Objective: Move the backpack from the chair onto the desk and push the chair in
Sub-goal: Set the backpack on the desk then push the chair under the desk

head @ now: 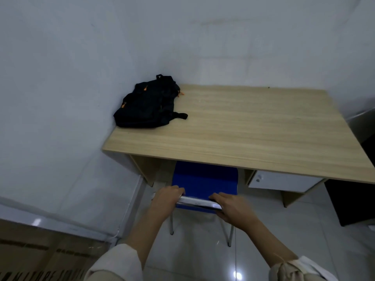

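Note:
A black backpack (148, 106) with orange zip pulls lies on the far left corner of the light wooden desk (253, 128), against the wall. The blue chair (205, 182) stands partly under the desk's front edge, its seat half hidden by the desktop. My left hand (167, 196) grips the left end of the chair's white backrest rail. My right hand (231, 207) grips the right end of that rail. Both forearms reach forward from the bottom of the view.
White walls meet behind the desk's left corner. A white drawer unit (284, 182) hangs under the desk to the right of the chair. A dark box-like object (353, 201) stands on the glossy tiled floor at the right.

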### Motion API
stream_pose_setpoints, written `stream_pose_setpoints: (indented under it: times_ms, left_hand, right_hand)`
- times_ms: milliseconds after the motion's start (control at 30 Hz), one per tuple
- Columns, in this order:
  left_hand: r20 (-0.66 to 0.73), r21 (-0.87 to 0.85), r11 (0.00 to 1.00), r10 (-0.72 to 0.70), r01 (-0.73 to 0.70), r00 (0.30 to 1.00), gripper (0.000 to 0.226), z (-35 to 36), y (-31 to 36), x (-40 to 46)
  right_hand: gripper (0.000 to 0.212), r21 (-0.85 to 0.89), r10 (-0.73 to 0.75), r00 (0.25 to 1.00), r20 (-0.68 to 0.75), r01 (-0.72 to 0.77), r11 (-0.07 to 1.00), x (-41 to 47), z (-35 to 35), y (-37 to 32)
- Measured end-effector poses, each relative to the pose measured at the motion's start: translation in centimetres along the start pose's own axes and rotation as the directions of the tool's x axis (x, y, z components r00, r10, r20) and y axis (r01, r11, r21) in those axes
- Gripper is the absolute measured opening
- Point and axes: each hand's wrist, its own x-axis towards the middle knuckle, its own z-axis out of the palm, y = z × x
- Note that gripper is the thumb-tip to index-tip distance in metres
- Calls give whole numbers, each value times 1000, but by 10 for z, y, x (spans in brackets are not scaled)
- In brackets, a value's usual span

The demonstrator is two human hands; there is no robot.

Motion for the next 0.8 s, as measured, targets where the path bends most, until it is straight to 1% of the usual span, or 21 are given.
stream_pose_setpoints:
  times_ms: [67,133,200,233,267,333,433,533,600,667,800]
  left_hand:
    - [19,21,1000,-18,18,1000,31,-2,-6,15]
    - [-17,60,998,-21,22,1000,31,-6,-9,28]
    - [23,96,995,6,-8,1000,39,-10,-14,44]
    - [16,114,993,15,-16,1000,44,-11,-16,51]
    - [-21,119,992,33,-30,999,46,-11,-19,58]
    - [-29,89,995,57,-54,998,44,-13,-24,70]
    - [-58,114,990,92,-85,994,41,-23,-33,96]
    - [-51,81,993,95,-91,994,37,-31,-48,120]
    - [-28,-4,985,172,-172,985,22,-31,-57,132]
    - [-18,-67,973,222,-223,975,24,-28,-63,137]
    - [23,-75,954,294,-291,956,22,-27,-69,145]
  right_hand:
    - [36,-49,-13,999,-34,11,999,13,1,11]
    - [35,-84,-13,997,-70,7,996,22,0,18]
    - [33,-97,-4,997,-80,-4,995,35,-1,28]
    - [33,-106,-1,996,-87,-8,994,40,-3,33]
    - [33,-115,-2,995,-98,-9,993,45,-5,37]
    - [35,-135,-8,994,-107,-6,991,56,-7,45]
    - [35,-155,-5,991,-134,-16,988,80,-9,60]
    - [35,-114,2,984,-179,-23,993,102,-8,73]
    - [33,-138,-24,979,-203,-4,990,110,-9,78]
    - [31,-141,-57,971,-234,24,990,112,-7,81]
    - [34,-128,-58,965,-257,25,991,112,-4,84]
